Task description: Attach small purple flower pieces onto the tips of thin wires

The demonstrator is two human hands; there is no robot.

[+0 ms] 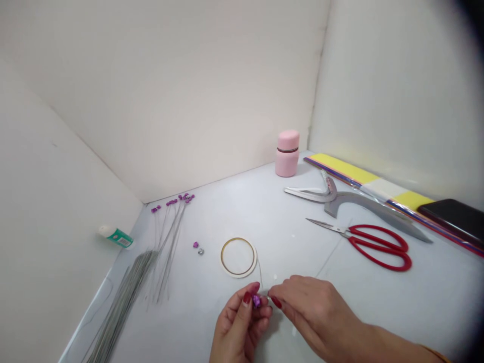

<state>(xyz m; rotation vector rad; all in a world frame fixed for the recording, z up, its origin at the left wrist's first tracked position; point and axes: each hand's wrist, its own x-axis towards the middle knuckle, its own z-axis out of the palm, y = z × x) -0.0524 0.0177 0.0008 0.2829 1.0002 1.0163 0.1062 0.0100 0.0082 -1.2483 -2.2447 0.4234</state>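
Between the thumb and fingers of my left hand (242,320) is a small shiny purple star-like piece (256,301). My right hand (319,310) is closed in a pinch just to the right of it, close to the left fingertips; what it pinches is too small to make out. A thin wire (260,272) runs up from the fingers toward a roll of white tape (239,276), which lies flat on the table just beyond my hands. To the left of the roll rest one loose purple piece (195,244) and one silver piece (201,251).
Several wires (172,247) tipped with purple pieces lie at the left, beside a thick wire bundle (123,302) and a green-and-white glue stick (116,236). Red-handled scissors (378,247), metal pliers (333,196), coloured sheets (348,171), a dark phone (451,217) and a pink jar (287,156) occupy the right and back.
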